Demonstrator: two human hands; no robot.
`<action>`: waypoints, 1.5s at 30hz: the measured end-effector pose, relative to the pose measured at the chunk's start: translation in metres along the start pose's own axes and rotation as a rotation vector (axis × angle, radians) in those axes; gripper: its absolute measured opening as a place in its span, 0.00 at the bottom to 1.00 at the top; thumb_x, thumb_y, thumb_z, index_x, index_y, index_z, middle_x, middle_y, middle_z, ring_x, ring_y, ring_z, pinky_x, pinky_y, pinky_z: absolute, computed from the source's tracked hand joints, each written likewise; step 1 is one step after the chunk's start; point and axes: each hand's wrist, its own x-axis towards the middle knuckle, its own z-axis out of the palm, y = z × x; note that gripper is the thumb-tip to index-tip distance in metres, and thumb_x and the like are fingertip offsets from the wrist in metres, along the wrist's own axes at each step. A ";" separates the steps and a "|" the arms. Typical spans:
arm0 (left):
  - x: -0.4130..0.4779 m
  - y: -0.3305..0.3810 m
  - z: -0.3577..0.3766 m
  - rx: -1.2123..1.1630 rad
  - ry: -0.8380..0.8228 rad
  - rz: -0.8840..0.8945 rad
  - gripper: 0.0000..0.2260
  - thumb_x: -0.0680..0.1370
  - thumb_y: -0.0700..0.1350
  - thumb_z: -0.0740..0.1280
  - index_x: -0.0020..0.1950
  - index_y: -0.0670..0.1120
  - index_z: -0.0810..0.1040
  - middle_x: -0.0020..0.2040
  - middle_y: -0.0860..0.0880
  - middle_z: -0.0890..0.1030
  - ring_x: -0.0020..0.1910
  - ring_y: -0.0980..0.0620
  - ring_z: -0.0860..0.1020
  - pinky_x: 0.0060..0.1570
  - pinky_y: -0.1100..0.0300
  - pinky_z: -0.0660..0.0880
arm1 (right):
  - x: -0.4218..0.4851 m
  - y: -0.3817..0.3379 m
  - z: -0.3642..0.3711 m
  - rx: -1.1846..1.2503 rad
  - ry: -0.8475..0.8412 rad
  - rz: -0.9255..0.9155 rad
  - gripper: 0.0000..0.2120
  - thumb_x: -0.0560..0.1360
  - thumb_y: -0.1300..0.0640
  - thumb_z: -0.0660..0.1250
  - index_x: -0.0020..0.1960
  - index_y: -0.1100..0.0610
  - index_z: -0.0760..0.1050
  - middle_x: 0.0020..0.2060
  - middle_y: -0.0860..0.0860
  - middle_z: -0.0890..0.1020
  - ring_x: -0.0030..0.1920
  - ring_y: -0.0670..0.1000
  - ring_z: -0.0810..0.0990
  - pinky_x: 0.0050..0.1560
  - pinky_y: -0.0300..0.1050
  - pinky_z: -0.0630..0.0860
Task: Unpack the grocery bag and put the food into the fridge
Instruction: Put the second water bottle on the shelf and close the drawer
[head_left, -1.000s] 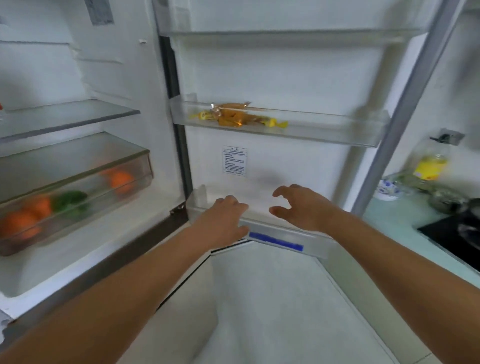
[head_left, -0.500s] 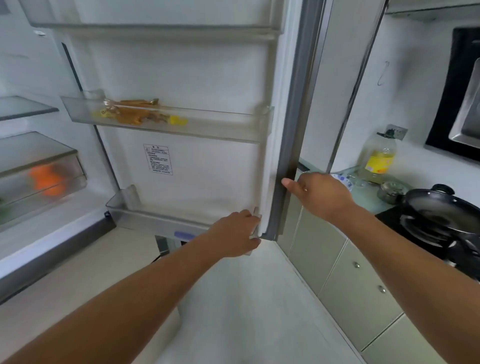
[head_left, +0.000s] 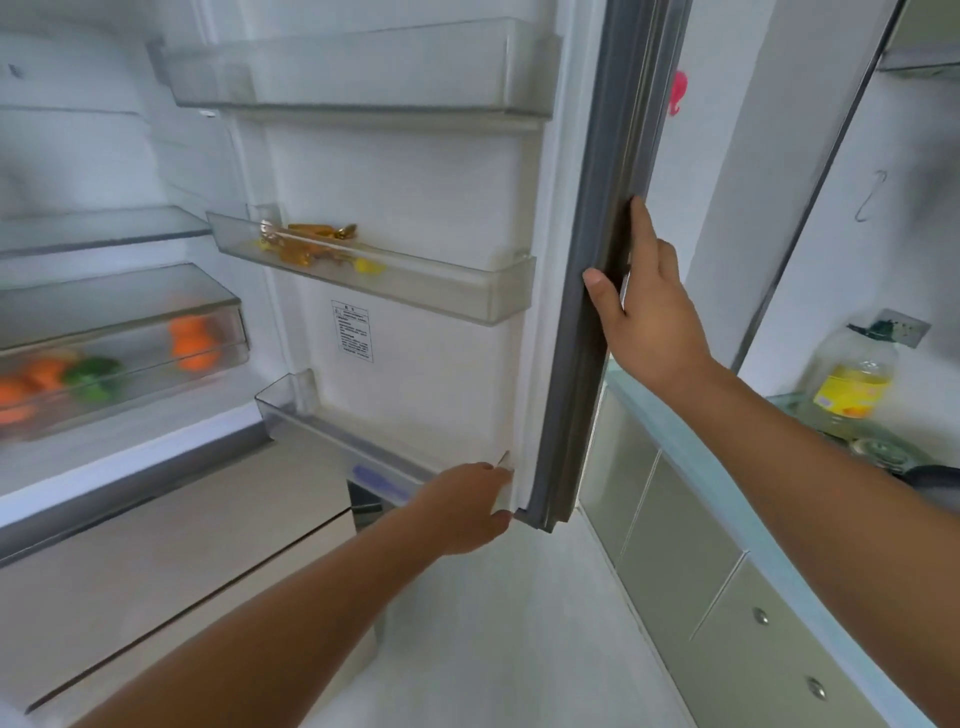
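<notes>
The fridge door (head_left: 415, 171) stands open with its inner side facing me. My right hand (head_left: 649, 317) grips its grey outer edge (head_left: 597, 156), thumb on the gasket and index finger pointing up along it. My left hand (head_left: 467, 506) holds the bottom right corner of the door, at the end of the lowest door bin (head_left: 311, 421). Yellow-wrapped snacks (head_left: 311, 244) lie in the middle door bin (head_left: 467, 291). Inside the fridge, a clear drawer (head_left: 130, 332) holds oranges (head_left: 192, 343) and a green vegetable (head_left: 93, 376). No grocery bag is in view.
A pale counter (head_left: 701, 457) with cabinet doors (head_left: 675, 545) runs along the right, close behind the door. An oil bottle (head_left: 852, 374) stands on it by the wall. The top door bin (head_left: 363, 67) holds nothing. Closed lower fridge drawers (head_left: 156, 545) sit at the left.
Both hands left the lowest door bin's front. My right hand went to the door's outer edge and then slid higher along it. My left hand moved to the door's bottom right corner.
</notes>
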 end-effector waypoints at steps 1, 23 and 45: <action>-0.004 -0.001 0.000 0.000 0.001 0.000 0.25 0.82 0.53 0.60 0.78 0.48 0.62 0.74 0.47 0.71 0.71 0.45 0.71 0.70 0.52 0.67 | 0.004 -0.006 -0.002 0.021 0.029 -0.013 0.36 0.83 0.42 0.56 0.82 0.50 0.41 0.72 0.55 0.66 0.59 0.53 0.75 0.52 0.45 0.73; -0.197 -0.105 -0.043 -0.181 0.239 0.206 0.30 0.82 0.56 0.61 0.81 0.55 0.51 0.73 0.53 0.65 0.57 0.54 0.76 0.59 0.59 0.74 | -0.061 -0.225 -0.006 0.072 0.353 -0.117 0.26 0.83 0.59 0.60 0.77 0.66 0.58 0.74 0.60 0.60 0.76 0.55 0.61 0.77 0.40 0.55; -0.344 -0.268 -0.087 -0.262 0.734 -0.015 0.44 0.72 0.75 0.56 0.76 0.65 0.30 0.78 0.58 0.51 0.74 0.48 0.66 0.65 0.48 0.74 | -0.040 -0.484 0.100 0.062 0.432 -0.657 0.24 0.78 0.65 0.63 0.74 0.67 0.66 0.74 0.67 0.61 0.75 0.65 0.59 0.74 0.63 0.60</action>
